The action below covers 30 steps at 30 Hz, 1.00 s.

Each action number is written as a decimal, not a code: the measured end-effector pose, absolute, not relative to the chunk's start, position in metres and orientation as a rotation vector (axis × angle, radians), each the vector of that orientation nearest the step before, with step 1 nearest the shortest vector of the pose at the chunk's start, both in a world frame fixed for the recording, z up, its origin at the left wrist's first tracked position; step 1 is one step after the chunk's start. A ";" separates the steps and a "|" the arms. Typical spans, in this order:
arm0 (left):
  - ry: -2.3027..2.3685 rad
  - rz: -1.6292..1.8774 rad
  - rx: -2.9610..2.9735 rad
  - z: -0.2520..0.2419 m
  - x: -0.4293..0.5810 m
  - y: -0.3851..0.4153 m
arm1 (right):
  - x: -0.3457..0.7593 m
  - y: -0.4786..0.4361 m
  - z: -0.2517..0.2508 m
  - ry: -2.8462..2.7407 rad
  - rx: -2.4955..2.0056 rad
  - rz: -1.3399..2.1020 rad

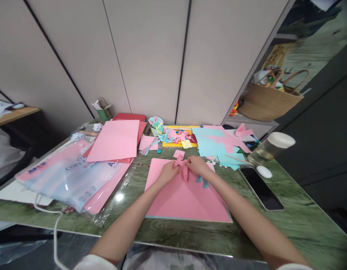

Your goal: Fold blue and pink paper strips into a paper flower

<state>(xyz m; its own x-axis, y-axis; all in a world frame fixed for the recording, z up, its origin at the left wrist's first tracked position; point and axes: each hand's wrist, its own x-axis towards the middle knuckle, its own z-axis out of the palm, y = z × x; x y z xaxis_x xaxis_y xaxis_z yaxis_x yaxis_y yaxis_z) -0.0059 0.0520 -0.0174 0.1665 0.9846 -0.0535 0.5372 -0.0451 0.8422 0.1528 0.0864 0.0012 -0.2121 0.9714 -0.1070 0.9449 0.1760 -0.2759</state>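
Observation:
A large pink paper sheet (187, 202) lies flat on the table in front of me, with a thin light blue edge showing under it. Over its far part, a small folded pink paper piece (185, 173) is between my two hands. My left hand (169, 171) is closed, fingertips pinching the paper's left side. My right hand (198, 165), also closed, grips it from the right; the fingertips are partly hidden. Just beyond them lies a small pink paper square (178, 154). Blue-green curled strips (202, 181) rest on the sheet near my right wrist.
Pink sheets (115, 140) and a plastic copy-paper bag (75, 176) lie left. Folded paper shapes (170, 135) sit on a yellow-edged tray (165, 144) at the back. Light blue offcuts (207, 142), a phone (260, 188), a white oval object (263, 172) and a lidded jar (267, 150) stand right.

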 end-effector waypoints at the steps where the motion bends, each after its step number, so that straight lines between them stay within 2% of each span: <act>1: 1.470 0.746 1.683 -0.016 -0.006 0.051 | 0.152 0.086 0.001 -2.347 -1.918 0.423; 8: 1.434 0.730 1.643 -0.008 -0.005 0.048 | 0.148 0.086 0.006 -2.357 -1.891 0.439; 21: 1.127 0.783 1.412 -0.001 -0.003 0.044 | 0.154 0.084 0.003 -2.226 -1.760 0.744; 30: 1.173 0.761 1.251 0.000 0.001 0.041 | 0.151 0.076 -0.004 -2.067 -1.776 0.789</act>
<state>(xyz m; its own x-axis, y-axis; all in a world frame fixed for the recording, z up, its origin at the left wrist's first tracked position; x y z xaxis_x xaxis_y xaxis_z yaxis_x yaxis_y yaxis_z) 0.0010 0.0413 0.0000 0.2775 0.9291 -0.2443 0.1554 0.2076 0.9658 0.1512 0.0756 -0.0040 -0.1882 0.9746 -0.1213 0.8076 0.0833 -0.5838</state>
